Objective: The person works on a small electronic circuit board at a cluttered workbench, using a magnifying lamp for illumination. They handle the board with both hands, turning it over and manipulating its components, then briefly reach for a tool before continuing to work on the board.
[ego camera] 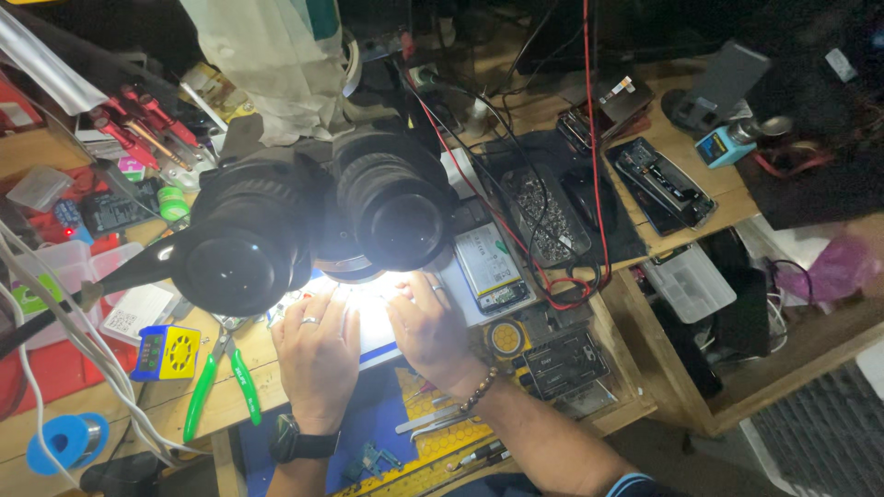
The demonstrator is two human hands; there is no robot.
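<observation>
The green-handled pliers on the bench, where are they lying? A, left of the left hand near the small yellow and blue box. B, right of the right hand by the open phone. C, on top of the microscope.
A: the green-handled pliers lie left of the left hand, just beside the yellow and blue box.

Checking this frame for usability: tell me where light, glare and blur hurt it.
Head view: glare blows out the lit patch under the microscope between the left hand and right hand; the bench's top edge sinks into darkness; the pink bag is blurred.

I see a cluttered wooden workbench (683, 387) in dim surroundings, one bright light pool (378, 287) just above my hands.
</observation>
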